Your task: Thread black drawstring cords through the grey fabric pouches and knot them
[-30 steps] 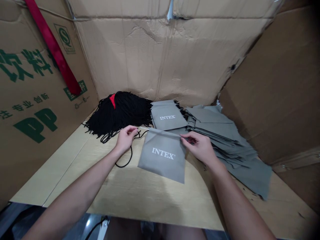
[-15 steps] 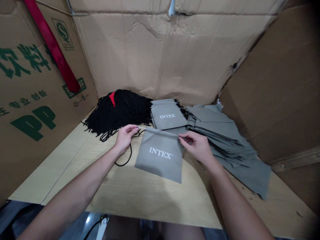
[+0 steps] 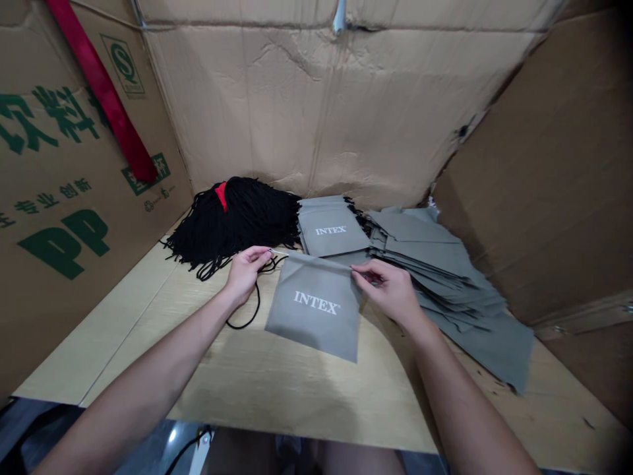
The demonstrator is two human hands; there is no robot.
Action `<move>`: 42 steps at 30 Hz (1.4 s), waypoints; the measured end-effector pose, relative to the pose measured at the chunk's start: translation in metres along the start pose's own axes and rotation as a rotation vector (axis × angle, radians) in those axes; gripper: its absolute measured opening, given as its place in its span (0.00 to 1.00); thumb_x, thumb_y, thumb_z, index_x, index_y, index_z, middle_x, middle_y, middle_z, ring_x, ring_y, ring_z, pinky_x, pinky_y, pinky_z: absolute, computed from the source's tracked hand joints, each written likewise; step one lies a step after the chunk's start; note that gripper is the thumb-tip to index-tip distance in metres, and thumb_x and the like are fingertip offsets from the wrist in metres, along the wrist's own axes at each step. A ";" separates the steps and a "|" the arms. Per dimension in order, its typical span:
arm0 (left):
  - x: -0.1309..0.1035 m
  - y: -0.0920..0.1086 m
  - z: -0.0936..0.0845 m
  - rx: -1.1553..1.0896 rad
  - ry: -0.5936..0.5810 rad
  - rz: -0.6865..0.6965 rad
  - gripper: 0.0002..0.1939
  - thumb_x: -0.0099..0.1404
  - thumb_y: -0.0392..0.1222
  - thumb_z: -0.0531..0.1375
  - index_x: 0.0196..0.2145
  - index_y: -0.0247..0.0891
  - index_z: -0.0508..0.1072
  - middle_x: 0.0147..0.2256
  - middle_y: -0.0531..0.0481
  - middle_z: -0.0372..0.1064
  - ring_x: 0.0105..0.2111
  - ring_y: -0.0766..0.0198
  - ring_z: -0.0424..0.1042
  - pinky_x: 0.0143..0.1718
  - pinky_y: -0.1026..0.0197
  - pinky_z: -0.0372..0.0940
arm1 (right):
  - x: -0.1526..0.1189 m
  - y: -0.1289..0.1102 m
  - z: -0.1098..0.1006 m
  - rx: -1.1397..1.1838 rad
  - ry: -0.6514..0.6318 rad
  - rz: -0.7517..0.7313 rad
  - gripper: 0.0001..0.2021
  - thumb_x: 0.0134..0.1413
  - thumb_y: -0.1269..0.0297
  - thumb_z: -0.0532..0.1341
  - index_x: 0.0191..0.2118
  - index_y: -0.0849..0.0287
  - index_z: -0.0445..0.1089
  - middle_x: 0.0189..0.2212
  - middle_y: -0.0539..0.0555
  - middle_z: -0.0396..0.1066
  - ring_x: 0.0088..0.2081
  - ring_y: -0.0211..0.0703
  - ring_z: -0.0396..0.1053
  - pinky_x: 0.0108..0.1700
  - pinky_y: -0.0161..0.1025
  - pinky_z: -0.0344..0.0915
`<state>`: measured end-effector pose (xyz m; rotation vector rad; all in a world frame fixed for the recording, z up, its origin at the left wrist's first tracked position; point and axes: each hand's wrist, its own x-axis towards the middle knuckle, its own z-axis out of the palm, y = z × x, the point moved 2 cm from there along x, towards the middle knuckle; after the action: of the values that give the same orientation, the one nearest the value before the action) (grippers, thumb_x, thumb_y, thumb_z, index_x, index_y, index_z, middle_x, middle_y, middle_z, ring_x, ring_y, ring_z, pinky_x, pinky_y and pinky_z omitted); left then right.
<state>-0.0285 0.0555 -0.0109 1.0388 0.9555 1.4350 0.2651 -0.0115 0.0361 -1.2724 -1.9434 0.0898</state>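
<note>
A grey INTEX pouch (image 3: 311, 330) hangs by its top edge over the wooden table. At its top right corner my right hand (image 3: 383, 284) pinches the fabric. My left hand (image 3: 247, 270) is closed on a thin metal rod (image 3: 280, 253), whose other end meets the pouch's top left corner. A black cord (image 3: 258, 307) loops down beside my left hand and runs toward that same corner. How far the rod reaches inside the top hem is hidden.
Behind lie a heap of black cords (image 3: 242, 214) with a red tie and a stack of INTEX pouches (image 3: 331, 227). Grey pouches without cords (image 3: 469, 310) spread out at the right. Cardboard walls (image 3: 297, 112) surround the table (image 3: 277, 396). A red ribbon (image 3: 111, 102) hangs at left.
</note>
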 end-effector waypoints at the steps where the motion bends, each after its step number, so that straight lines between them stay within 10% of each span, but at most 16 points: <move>1: 0.000 0.000 0.000 0.001 0.002 0.000 0.17 0.48 0.46 0.71 0.34 0.36 0.77 0.31 0.49 0.75 0.33 0.65 0.72 0.39 0.62 0.64 | 0.000 0.000 0.000 0.004 0.003 0.000 0.08 0.57 0.63 0.60 0.35 0.59 0.76 0.32 0.56 0.77 0.30 0.42 0.71 0.30 0.38 0.65; 25: -0.002 0.001 0.008 -0.125 -0.077 -0.075 0.16 0.62 0.53 0.60 0.34 0.41 0.59 0.33 0.49 0.75 0.33 0.65 0.76 0.34 0.65 0.65 | 0.000 0.001 0.005 -0.016 -0.039 0.027 0.08 0.57 0.63 0.60 0.36 0.60 0.76 0.30 0.55 0.75 0.26 0.39 0.67 0.28 0.36 0.61; 33: -0.012 -0.007 0.014 -0.062 -0.191 -0.070 0.28 0.45 0.39 0.73 0.39 0.40 0.62 0.30 0.55 0.73 0.30 0.67 0.73 0.37 0.64 0.64 | -0.001 -0.005 0.008 -0.010 -0.058 0.016 0.08 0.57 0.63 0.60 0.36 0.59 0.76 0.28 0.54 0.75 0.25 0.38 0.66 0.27 0.36 0.61; 42: -0.001 -0.008 0.004 0.003 -0.109 -0.014 0.22 0.47 0.40 0.70 0.41 0.37 0.72 0.35 0.50 0.72 0.36 0.64 0.71 0.42 0.61 0.63 | 0.000 0.009 -0.002 -0.109 -0.003 0.039 0.11 0.56 0.58 0.62 0.34 0.60 0.76 0.25 0.53 0.75 0.23 0.38 0.66 0.28 0.36 0.62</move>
<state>-0.0225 0.0552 -0.0175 1.0986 0.8848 1.3522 0.2732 -0.0084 0.0336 -1.3828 -1.9484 0.0050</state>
